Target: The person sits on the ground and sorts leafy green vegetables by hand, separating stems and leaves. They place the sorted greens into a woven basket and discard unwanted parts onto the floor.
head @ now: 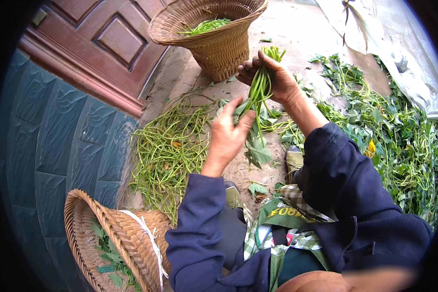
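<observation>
A bunch of long green leaf stems [260, 85] lies across the palm of my right hand [277, 75], its cut ends pointing up past the thumb. The right fingers are spread and only the thumb side bears on the bunch. Just below, my left hand [229, 133] is at the lower, leafy part of the bunch, thumb and fingers around its side; how firmly it grips is not plain. Large green leaves [258, 150] hang from the lower end. Above the hands, a wicker basket [222, 54] holds more green stems [208, 27].
Stripped vines [171, 149] lie heaped left of my hands. Leafy vines [398, 138] cover the ground at right, beside plastic sheeting [416, 80]. A tilted wicker basket [151, 222] with leaves [111, 252] is at lower left, near a tiled wall [58, 127] and a panelled door [120, 42].
</observation>
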The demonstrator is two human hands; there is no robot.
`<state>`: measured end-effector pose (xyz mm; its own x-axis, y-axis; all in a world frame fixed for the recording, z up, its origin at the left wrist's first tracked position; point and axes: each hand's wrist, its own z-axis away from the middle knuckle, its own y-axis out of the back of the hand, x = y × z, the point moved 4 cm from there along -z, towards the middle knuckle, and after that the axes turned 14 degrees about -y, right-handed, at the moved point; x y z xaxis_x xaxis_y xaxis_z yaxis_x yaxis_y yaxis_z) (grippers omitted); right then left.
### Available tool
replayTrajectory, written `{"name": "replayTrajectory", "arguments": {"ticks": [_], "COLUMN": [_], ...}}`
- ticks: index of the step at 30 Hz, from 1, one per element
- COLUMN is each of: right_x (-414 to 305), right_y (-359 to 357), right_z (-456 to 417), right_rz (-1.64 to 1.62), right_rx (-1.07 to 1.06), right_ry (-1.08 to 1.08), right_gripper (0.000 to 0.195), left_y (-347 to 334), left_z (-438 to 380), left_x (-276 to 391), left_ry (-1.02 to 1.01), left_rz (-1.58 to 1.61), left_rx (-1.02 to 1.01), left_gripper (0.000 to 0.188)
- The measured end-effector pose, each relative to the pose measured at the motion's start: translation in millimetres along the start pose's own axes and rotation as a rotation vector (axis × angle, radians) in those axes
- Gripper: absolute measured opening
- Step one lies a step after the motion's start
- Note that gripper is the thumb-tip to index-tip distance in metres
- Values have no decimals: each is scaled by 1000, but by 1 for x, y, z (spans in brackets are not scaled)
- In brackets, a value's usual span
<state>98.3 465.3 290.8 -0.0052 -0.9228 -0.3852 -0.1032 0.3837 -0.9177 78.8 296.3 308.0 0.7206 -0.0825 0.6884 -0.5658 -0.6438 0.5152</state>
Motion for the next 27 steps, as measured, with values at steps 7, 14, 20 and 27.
{"name": "replayTrajectory", "arguments": {"ticks": [7, 14, 20, 27], "right_x": [-7, 3, 20, 35], "right_y": [-10, -16, -23, -24], "right_z": [13, 8, 5, 3], "right_rz": [114, 166, 335, 534], "right_rx": [-96, -41, -12, 59], "right_ry": [-5, -1, -88, -151], "right_gripper": [28, 21, 23, 20], "left_y": [21, 9, 26, 28], "left_z": [-4, -4, 0, 5], "left_x": [-2, 12, 2, -4], "left_ry": [162, 72, 62, 192], "left_rz": [306, 116, 166, 323], "left_rx": [221, 32, 293, 317], "left_gripper": [15, 13, 13, 12]}}
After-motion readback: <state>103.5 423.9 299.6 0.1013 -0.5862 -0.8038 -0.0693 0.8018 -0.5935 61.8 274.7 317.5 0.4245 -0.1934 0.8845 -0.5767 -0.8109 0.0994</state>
